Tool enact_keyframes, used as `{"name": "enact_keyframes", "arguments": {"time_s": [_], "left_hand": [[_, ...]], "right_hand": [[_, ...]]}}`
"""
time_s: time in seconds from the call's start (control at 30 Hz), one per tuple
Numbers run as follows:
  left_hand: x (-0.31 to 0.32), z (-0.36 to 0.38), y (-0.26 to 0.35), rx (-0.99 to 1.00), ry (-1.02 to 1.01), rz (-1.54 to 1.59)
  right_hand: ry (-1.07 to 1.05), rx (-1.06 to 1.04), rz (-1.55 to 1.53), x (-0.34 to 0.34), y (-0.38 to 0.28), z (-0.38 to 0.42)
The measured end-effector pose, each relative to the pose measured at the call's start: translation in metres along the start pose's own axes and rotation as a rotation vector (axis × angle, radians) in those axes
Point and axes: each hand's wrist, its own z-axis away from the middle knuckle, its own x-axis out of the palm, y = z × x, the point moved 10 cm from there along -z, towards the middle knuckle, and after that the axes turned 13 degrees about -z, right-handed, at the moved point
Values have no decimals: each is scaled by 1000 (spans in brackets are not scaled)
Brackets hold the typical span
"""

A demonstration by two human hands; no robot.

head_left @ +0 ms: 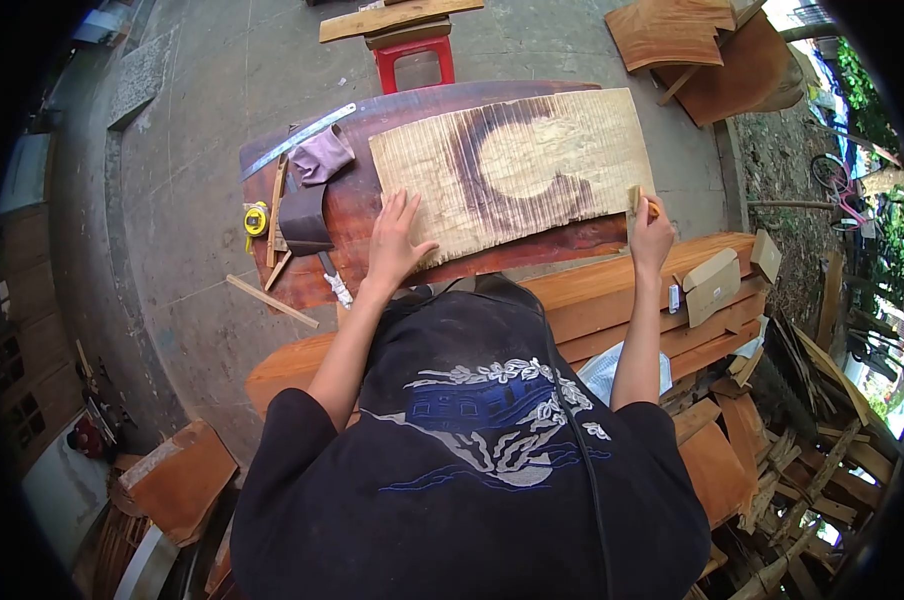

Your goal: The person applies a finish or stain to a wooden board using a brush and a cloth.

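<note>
A pale wood slab (532, 150) with a dark curved stain lies on a reddish-brown board (332, 215). My left hand (394, 240) rests flat on the slab's near left corner, fingers spread. My right hand (650, 235) is at the slab's right end and grips a small wooden block (634, 198) against its edge. My dark shirt fills the lower middle of the view.
On the board's left lie a metal ruler (297, 140), a purple cloth (322, 155), a dark tool (304, 220) and a yellow tape measure (256, 218). A red stool (413, 58) stands beyond. Stacked planks (672, 300) and wood scraps crowd the right; a concrete floor lies left.
</note>
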Motion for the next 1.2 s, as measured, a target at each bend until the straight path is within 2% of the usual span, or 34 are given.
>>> {"name": "enact_keyframes", "arguments": {"time_s": [0.03,0.1,0.13,0.17,0.27,0.33,0.37,0.47,0.53,0.57,0.6,0.67,0.7,0.8,0.83,0.87,0.9,1.0,1.07,1.13,1.2], "left_hand": [[8,1,2,-9,-51,-18],[11,1,4,-24,-85,-72],[12,-1,4,-31,-98,-96],[14,0,4,-35,-104,-93],[17,1,-1,-50,-114,-82],[16,0,-1,-55,-111,-66],[17,-1,-2,-58,-115,-66],[19,2,-4,-86,-125,-62],[19,0,-4,-93,-128,-53],[19,-2,-4,-94,-131,-49],[19,-1,-5,-94,-137,-44],[20,1,-6,-85,-139,-50],[21,2,-6,-73,-137,-60],[17,-2,-5,-44,-128,-110],[15,-2,-3,-35,-130,-130],[13,-2,-1,-21,-128,-143],[11,-2,0,-9,-123,-156],[13,-3,-5,27,-139,-182],[16,-6,-6,68,-154,-214],[12,-8,-4,124,-174,-266],[11,-10,-6,155,-203,-258]], "right_hand": [[-17,16,-23,8,-12,0],[-411,-64,-119,79,-56,34],[-549,-256,-169,104,-84,60],[-669,-308,-176,116,-101,72],[-543,2,-294,83,-33,-1],[-212,75,-282,25,47,-72],[-59,69,-160,-5,73,-97],[-1,-11,248,-11,54,-115],[-179,-63,54,52,-2,-83],[-277,-179,155,95,-22,-53],[-363,-275,78,123,-62,-15],[-583,-428,-222,151,-125,56],[-725,-358,-219,148,-140,69],[-651,-77,-431,114,-68,27],[-472,86,-452,87,-19,3],[-269,159,-593,58,29,-17],[-92,158,-446,21,63,-30],[120,98,-21,-22,46,-8],[-145,125,75,36,-1,37],[-207,-179,-10,87,-63,99],[-308,-325,-203,107,-107,138]]}}
